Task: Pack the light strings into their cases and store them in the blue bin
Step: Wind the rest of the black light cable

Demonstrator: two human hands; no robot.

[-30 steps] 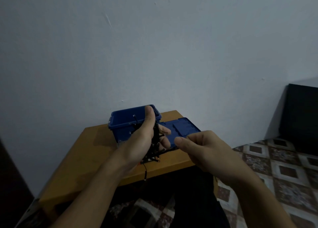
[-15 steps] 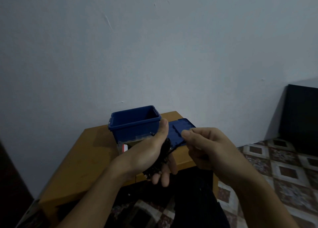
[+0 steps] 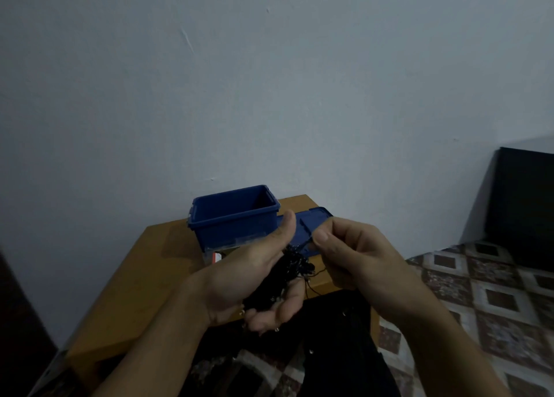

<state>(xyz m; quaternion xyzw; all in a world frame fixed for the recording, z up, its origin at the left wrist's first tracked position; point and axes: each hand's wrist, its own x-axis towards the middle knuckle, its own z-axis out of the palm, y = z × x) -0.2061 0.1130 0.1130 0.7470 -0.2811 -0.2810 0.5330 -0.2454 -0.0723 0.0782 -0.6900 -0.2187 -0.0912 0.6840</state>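
Note:
A coiled bundle of black light string point(image 3: 280, 279) lies in the palm of my left hand point(image 3: 254, 279), whose fingers curl under it and whose thumb points up. My right hand point(image 3: 350, 255) pinches the loose end of the string just right of the bundle, between thumb and forefinger. The open blue bin point(image 3: 236, 216) stands on the wooden table point(image 3: 144, 276) just behind my hands. Its blue lid point(image 3: 311, 219) lies flat to the right of the bin. A clear case with a red label point(image 3: 217, 257) peeks out below the bin, mostly hidden by my left hand.
The table stands against a plain grey wall. A dark cabinet point(image 3: 524, 210) stands at the far right on a patterned tile floor point(image 3: 479, 306). My dark-clothed legs fill the bottom middle.
My left hand dropped from beside the bin and turned palm up with the bundle. My right hand moved up and left toward the bundle, keeping its pinch on the string.

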